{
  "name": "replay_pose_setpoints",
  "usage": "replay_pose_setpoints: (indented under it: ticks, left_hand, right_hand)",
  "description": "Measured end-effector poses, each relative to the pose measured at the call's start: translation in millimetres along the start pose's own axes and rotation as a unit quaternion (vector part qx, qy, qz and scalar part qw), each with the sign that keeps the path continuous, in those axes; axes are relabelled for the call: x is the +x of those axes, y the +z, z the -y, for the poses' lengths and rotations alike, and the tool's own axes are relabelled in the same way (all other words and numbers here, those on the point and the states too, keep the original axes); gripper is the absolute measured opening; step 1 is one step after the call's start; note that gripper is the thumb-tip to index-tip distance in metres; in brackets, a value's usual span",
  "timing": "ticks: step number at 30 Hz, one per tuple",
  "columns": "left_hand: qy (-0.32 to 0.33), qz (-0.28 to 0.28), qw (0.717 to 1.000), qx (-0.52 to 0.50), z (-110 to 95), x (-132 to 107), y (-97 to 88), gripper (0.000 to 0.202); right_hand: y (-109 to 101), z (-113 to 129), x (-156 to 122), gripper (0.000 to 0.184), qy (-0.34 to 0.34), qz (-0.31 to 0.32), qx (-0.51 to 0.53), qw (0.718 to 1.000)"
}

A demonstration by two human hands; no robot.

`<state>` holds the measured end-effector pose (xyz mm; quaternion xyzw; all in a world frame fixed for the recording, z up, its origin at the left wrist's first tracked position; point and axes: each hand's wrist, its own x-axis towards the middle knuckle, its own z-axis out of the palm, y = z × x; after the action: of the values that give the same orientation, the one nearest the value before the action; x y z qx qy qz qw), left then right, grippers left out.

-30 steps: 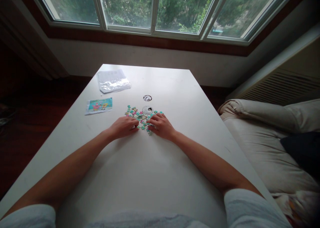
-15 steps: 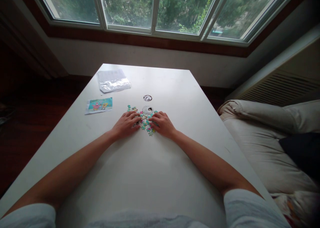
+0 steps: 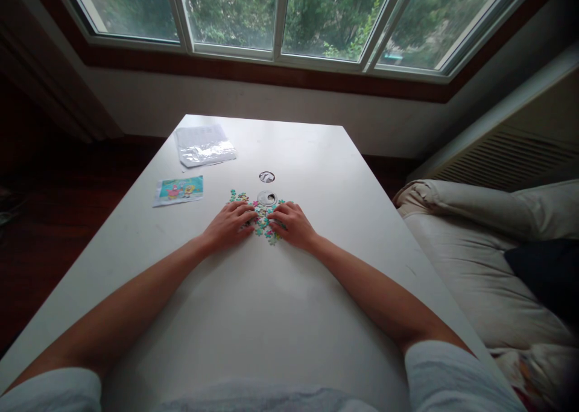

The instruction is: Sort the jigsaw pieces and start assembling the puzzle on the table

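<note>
A loose pile of small coloured jigsaw puzzle pieces [image 3: 262,224] lies on the white table [image 3: 253,315]. On its left side, my left hand [image 3: 230,224] rests palm down over some of the pieces, fingers apart. From the right, my right hand [image 3: 293,224] covers other pieces, its fingers spread too. Both sets of fingertips point inward with a narrow gap between them. What lies under the palms is hidden. Just beyond the pile is a round grommet [image 3: 267,198] in the tabletop, with its round cover or second opening [image 3: 266,177] farther back.
A printed cartoon picture card [image 3: 179,190] lies left of the pile. Behind it is a clear plastic bag [image 3: 205,145] with paper. A pale sofa [image 3: 461,261] stands along the right side of the table, and a window [image 3: 271,20] spans the far wall.
My two hands stay nearly in place over the puzzle pieces, with hardly any shift of the fingers. The view has moved only very slightly.
</note>
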<state>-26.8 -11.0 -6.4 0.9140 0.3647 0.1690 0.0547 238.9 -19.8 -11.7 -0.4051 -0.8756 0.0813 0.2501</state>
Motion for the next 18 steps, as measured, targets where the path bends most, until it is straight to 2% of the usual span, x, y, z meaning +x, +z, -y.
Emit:
replay_pose_setpoints:
  ticks: [5, 10, 18]
  left_hand:
    - [0.009, -0.006, 1.0, -0.019, -0.1, 0.0, -1.6, 0.034]
    - [0.006, -0.013, 1.0, -0.027, -3.2, -0.7, -1.3, 0.033]
    - [0.0, -0.022, 1.0, -0.017, 1.6, -2.6, 2.6, 0.039]
  right_hand:
    - [-5.8, 2.3, 6.3, 0.019, 0.02, 0.004, 0.012, 1.0]
    - [-10.4, 4.4, 25.1, 0.021, 0.013, 0.036, -0.01, 0.999]
    - [-1.0, 2.8, 59.7, 0.021, 0.021, 0.06, -0.084, 0.994]
